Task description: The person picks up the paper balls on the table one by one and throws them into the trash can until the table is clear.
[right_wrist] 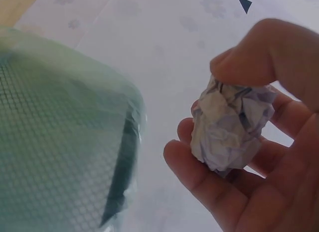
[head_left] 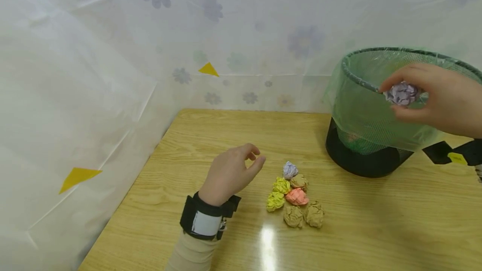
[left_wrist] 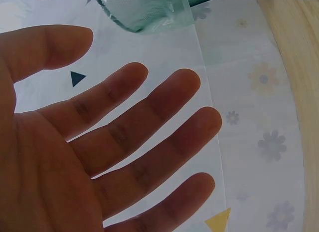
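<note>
My right hand [head_left: 440, 95] grips a crumpled ball of whitish-purple paper [head_left: 402, 93] between thumb and fingers, in front of the near rim of a black mesh bin [head_left: 370, 164] lined with a green plastic bag [head_left: 361, 112]. The right wrist view shows the paper ball [right_wrist: 229, 127] close up, the bag's edge beside it. My left hand [head_left: 231, 172] hovers over the table with relaxed fingers and holds nothing. To its right lie several crumpled paper balls: a white one [head_left: 290, 170], yellow ones [head_left: 275, 201], a pink one [head_left: 297, 196] and brown ones [head_left: 314, 214].
The bin stands at the back right of the wooden table [head_left: 162, 204]. A flower-patterned plastic sheet [head_left: 241, 24] hangs behind and along the left side. Yellow triangles [head_left: 79, 179] are stuck on the sheet.
</note>
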Demonstrator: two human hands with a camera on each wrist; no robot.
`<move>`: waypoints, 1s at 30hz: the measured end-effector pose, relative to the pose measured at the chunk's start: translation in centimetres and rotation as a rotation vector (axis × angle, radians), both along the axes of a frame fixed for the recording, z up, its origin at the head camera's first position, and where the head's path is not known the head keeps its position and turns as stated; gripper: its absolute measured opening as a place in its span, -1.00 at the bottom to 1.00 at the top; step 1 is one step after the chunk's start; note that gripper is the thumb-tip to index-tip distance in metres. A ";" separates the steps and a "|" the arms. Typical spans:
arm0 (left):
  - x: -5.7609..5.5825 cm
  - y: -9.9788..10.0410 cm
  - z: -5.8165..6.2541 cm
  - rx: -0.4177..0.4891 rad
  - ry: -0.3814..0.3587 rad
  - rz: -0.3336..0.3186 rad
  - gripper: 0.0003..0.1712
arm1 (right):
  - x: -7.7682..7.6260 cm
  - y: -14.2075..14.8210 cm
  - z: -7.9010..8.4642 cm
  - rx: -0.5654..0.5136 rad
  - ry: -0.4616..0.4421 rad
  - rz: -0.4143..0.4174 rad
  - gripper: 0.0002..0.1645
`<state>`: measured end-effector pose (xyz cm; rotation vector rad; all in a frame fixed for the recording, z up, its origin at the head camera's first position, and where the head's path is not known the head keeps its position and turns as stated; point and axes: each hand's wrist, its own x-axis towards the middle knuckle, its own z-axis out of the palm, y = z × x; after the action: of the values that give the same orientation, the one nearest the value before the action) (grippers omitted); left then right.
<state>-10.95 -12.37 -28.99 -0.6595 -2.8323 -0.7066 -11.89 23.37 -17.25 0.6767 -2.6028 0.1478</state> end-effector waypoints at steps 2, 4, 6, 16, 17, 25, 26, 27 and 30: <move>0.0 0.0 0.0 -0.001 -0.001 -0.001 -0.61 | -0.1 0.2 0.1 -0.002 -0.001 -0.017 -0.43; 0.0 0.0 0.0 0.000 0.000 -0.002 -0.62 | -0.1 0.3 0.2 -0.010 -0.009 -0.039 -0.45; 0.0 0.0 0.1 0.002 -0.002 -0.005 -0.64 | -0.1 0.5 0.2 -0.018 -0.015 -0.057 -0.47; 0.0 -0.1 0.1 0.005 0.001 -0.011 -0.63 | -0.2 1.1 0.7 -0.061 0.033 -0.024 -0.52; 0.0 -0.1 0.0 0.006 0.001 -0.013 -0.63 | -0.3 1.2 0.8 -0.062 0.043 -0.017 -0.52; 0.0 0.0 0.0 0.006 0.001 -0.005 -0.64 | -1.4 2.7 1.1 -0.068 0.095 0.036 -0.53; 0.0 0.0 0.0 0.008 0.002 -0.007 -0.64 | -1.6 3.0 1.1 -0.065 0.104 0.043 -0.54; 0.0 0.0 0.0 0.007 0.001 -0.007 -0.64 | -1.8 3.3 1.0 -0.064 0.108 0.048 -0.55; 0.0 -0.1 0.0 0.006 0.000 -0.008 -0.63 | -2.4 4.1 0.9 -0.064 0.118 0.054 -0.56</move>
<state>-10.98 -12.42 -28.97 -0.6705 -2.8279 -0.7155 -14.27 27.47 -16.30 0.7118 -2.4575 0.2004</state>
